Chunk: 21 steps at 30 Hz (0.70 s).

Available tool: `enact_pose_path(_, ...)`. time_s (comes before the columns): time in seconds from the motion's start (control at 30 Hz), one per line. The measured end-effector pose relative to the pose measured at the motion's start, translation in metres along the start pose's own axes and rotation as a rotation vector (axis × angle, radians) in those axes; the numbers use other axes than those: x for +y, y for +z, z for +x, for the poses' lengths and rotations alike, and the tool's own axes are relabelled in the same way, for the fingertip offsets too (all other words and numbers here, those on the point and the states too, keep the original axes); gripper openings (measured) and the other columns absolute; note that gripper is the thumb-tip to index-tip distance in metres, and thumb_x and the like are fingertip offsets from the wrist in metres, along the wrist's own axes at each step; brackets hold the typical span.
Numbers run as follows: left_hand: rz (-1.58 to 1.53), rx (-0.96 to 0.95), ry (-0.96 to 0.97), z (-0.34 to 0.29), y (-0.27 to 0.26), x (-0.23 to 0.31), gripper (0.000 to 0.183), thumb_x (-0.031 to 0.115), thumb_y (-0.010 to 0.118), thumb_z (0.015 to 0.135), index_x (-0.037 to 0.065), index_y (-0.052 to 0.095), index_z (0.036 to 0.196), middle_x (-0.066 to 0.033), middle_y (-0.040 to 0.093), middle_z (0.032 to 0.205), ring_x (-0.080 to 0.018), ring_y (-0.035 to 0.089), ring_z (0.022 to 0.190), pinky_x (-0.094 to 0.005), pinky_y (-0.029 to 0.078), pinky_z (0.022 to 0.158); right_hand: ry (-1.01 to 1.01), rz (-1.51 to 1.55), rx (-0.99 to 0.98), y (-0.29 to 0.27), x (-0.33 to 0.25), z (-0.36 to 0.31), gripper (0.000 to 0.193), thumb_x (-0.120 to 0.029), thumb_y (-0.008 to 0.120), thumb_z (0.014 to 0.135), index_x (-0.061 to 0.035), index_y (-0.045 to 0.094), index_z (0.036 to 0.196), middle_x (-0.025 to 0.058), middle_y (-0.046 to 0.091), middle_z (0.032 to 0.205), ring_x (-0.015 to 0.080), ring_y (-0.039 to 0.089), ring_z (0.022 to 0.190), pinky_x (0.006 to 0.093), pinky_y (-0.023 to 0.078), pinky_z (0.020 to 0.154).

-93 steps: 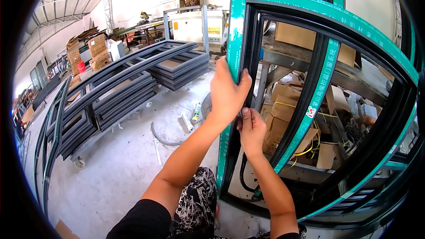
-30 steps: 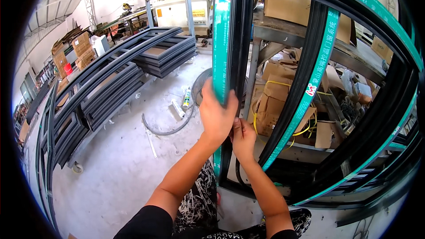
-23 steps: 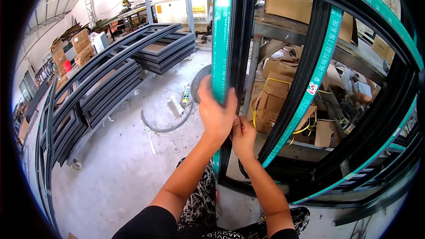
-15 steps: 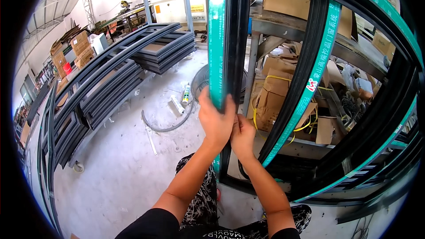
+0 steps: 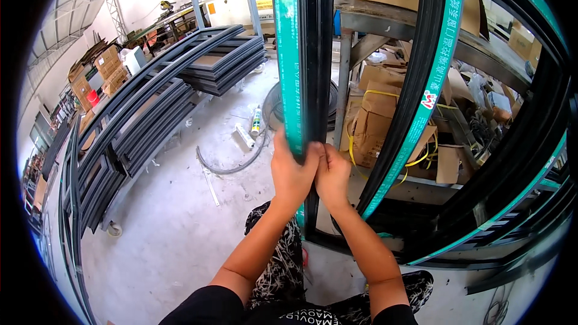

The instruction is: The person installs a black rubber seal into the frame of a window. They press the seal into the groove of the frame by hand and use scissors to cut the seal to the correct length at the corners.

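Note:
A tall black window frame [image 5: 316, 78] with green protective film [image 5: 288, 54] on its face stands upright before me. My left hand [image 5: 292, 171] wraps round its near upright, fingers along the film side and thumb on the black inner side. Pressed close against that thumb is my right hand [image 5: 333, 174], its fingers curled at the inner edge of the same upright. What the right fingers pinch is hidden. Below the right hand, a thin dark strip curves near the frame's lower corner.
Dark frames [image 5: 156, 108] lie stacked at the left. On the floor are sealant tubes [image 5: 256, 121], a coil of grey strip [image 5: 277, 105] and a roll of tape [image 5: 114, 229]. Behind the window frame, a metal workbench [image 5: 379, 24] holds cardboard boxes [image 5: 376, 123] underneath.
Both hands sit slightly lower along the upright. The right hand has come up level with the left thumb. The view has shifted a little.

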<state>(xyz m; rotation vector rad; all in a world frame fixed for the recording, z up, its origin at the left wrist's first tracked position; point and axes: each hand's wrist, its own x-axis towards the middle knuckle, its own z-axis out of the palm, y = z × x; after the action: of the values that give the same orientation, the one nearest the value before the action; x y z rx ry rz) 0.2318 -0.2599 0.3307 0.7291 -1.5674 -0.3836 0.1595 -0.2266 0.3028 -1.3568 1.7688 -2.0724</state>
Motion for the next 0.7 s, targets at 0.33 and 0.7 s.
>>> enact_pose_path(0.33,0.020,0.005,-0.016,-0.002,0.003,-0.004,0.050,0.011,0.072,0.083,-0.003,0.049,0.125,-0.0184,0.066,0.089,-0.0333,0.065,0.069,-0.0387,0.052,0.065,0.015,0.113,-0.204,-0.020,0.027,-0.026,0.022,-0.020,0.055,0.101,0.0020,0.059,0.097,0.0157,0.062,0.070,0.0251,0.061,0.059,0.0357,0.047,0.057)
enact_pose_path(0.7,0.039,0.020,0.068,-0.007,0.010,-0.033,0.043,0.014,0.071,0.086,-0.002,0.052,0.121,-0.0154,0.067,0.097,-0.0232,0.064,0.085,-0.0348,0.050,0.079,0.118,0.372,-0.163,-0.020,0.109,-0.096,0.026,-0.025,0.066,0.097,0.0009,0.062,0.093,0.0091,0.057,0.064,0.0157,0.050,0.055,0.0315,0.042,0.052)
